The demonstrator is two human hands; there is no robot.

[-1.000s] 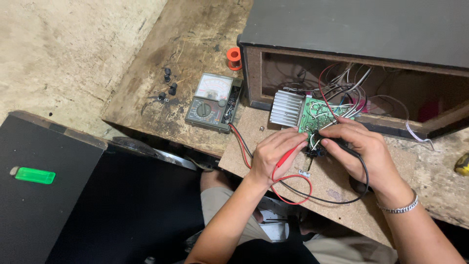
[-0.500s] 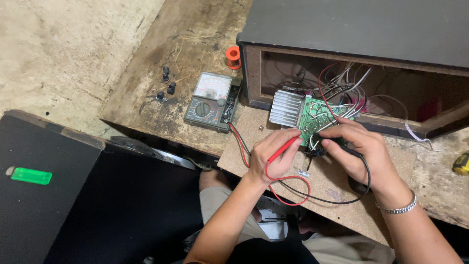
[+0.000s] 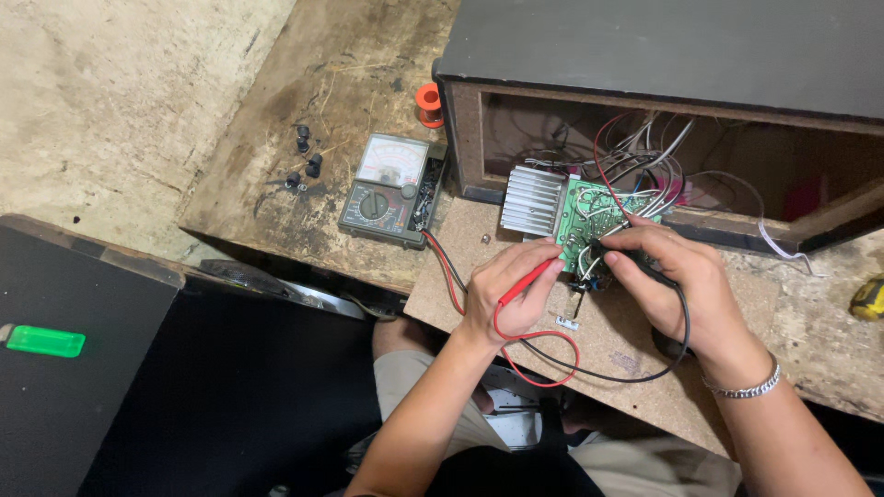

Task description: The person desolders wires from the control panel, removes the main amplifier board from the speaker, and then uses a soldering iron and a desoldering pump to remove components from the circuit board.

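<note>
My left hand [image 3: 505, 293] grips a red test probe [image 3: 528, 282] with its tip at the lower left edge of a green circuit board [image 3: 589, 213]. My right hand [image 3: 677, 287] holds a black test probe [image 3: 615, 250] against the board's lower right part. A finned silver heat sink [image 3: 532, 200] is fixed to the board's left side. Red and black leads [image 3: 552, 361] loop below my hands and run to an analogue multimeter [image 3: 387, 189] lying on the bench to the left. Several wires run from the board into an open black wooden cabinet [image 3: 663, 64].
An orange spool [image 3: 427, 98] sits by the cabinet's left corner. Small black knobs [image 3: 306, 158] lie left of the meter on the worn wooden bench [image 3: 276, 110]. A black case [image 3: 83, 368] with a green lighter [image 3: 45, 340] is lower left. A yellow tool [image 3: 867, 298] lies at the right edge.
Both hands have stayed on the board with only slight shifts of the probes. The view has drifted a little; nothing was picked up or let go.
</note>
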